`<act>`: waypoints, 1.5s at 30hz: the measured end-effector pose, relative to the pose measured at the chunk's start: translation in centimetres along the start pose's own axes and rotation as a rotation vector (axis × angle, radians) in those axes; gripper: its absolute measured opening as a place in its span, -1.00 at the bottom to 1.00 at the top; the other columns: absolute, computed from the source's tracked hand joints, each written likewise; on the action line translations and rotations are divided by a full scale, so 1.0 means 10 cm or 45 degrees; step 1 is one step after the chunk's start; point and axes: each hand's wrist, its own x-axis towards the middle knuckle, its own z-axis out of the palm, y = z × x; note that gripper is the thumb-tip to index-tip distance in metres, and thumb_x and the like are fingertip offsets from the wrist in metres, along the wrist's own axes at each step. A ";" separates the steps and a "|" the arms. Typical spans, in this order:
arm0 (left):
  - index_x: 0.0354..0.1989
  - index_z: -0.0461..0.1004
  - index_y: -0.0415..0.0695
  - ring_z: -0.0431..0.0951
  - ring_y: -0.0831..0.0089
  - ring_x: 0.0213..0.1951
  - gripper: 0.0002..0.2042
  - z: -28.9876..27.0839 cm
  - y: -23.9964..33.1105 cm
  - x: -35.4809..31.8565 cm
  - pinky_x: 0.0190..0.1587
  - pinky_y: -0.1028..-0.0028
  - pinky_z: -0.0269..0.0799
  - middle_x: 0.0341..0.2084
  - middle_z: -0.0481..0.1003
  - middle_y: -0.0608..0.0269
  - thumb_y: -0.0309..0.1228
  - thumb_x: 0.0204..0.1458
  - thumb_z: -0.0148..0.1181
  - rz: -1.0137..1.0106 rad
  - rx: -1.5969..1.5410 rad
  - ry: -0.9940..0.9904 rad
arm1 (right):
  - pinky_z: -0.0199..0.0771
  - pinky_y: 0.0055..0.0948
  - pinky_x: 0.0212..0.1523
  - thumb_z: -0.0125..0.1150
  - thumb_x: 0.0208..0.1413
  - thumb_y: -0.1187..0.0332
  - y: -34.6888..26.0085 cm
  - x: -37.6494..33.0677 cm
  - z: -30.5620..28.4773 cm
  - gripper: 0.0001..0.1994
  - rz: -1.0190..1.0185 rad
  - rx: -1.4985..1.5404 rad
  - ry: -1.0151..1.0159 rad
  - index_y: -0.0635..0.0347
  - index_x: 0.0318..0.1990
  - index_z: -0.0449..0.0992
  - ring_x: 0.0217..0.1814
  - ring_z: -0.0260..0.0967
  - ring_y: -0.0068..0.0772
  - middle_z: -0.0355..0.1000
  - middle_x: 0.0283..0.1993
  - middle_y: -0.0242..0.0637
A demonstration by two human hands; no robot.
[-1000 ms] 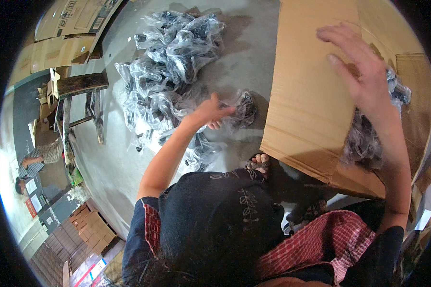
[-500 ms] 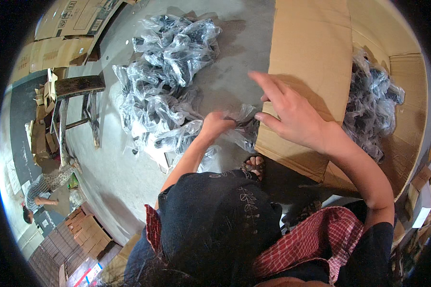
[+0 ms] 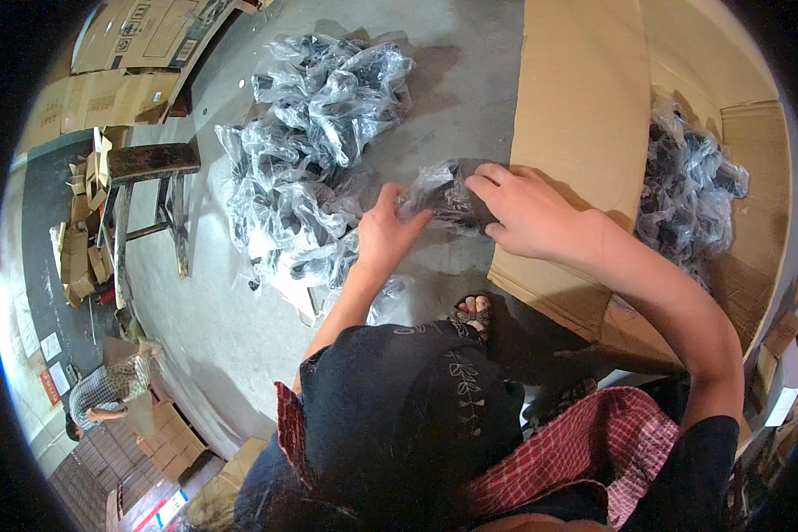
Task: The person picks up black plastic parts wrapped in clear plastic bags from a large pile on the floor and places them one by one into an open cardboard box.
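A dark item in a clear plastic bag (image 3: 445, 193) is between my two hands, above the floor beside a large cardboard box. My right hand (image 3: 530, 215) grips its right end, with fingers and thumb closed over it. At the bag's left end, my left hand (image 3: 387, 232) has its thumb and fingers apart, touching or very near the plastic. To the left, a pile of similar dark items in clear bags (image 3: 315, 160) lies on the grey floor. More bagged items (image 3: 690, 191) sit inside the open cardboard box (image 3: 581, 115) on the right.
A worn wooden stool (image 3: 153, 164) stands to the left. Flattened and stacked cartons (image 3: 129, 58) line the far left. Another person (image 3: 97, 399) is at the lower left among cardboard. My sandalled foot (image 3: 473, 312) is below my hands.
My right hand has come down from above the box flap and taken hold of the bagged item's right end. The item has risen slightly, and my left hand's fingers have spread.
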 end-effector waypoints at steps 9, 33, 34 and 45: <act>-0.24 0.41 -0.16 0.49 0.48 -0.51 -0.71 -0.32 0.70 -0.10 -0.39 0.48 0.44 -0.55 0.51 0.18 -0.41 -0.11 0.37 0.247 -0.228 0.320 | 0.43 -0.09 0.11 0.28 -0.06 0.40 -0.26 0.27 -0.04 -0.16 0.251 0.365 -0.080 0.17 0.38 -0.06 0.12 0.35 0.23 0.24 0.15 0.27; 0.02 0.50 -0.22 0.57 0.30 -0.04 -0.71 -0.73 0.18 -0.30 -0.02 0.41 0.50 -0.11 0.56 0.04 -0.45 0.12 0.18 0.124 -0.067 -0.020 | 0.53 -0.26 -0.09 0.23 0.08 0.37 2.16 -0.41 -2.15 -0.77 0.492 -0.496 0.993 0.19 -0.11 0.59 -0.18 0.56 -0.13 0.56 -0.19 -0.01; 0.00 0.51 -0.21 0.58 0.31 -0.06 -0.73 -0.71 0.07 -0.40 -0.04 0.39 0.51 -0.13 0.57 0.09 -0.47 0.12 0.17 0.093 -0.052 0.003 | 0.53 -0.19 -0.07 0.25 0.02 0.33 2.42 -0.26 -1.95 -0.75 0.483 -0.503 0.982 0.15 -0.13 0.60 -0.15 0.54 -0.03 0.55 -0.20 0.01; -0.02 0.51 -0.07 0.58 0.09 -0.15 -0.72 -0.74 -0.45 -0.94 -0.12 0.27 0.50 -0.11 0.54 0.14 -0.40 0.07 0.20 -0.200 0.132 0.067 | 0.42 -0.24 0.05 0.12 0.20 0.29 3.66 -0.42 -1.23 -0.64 0.646 0.676 0.751 0.31 0.08 0.46 0.02 0.41 -0.22 0.48 0.06 -0.06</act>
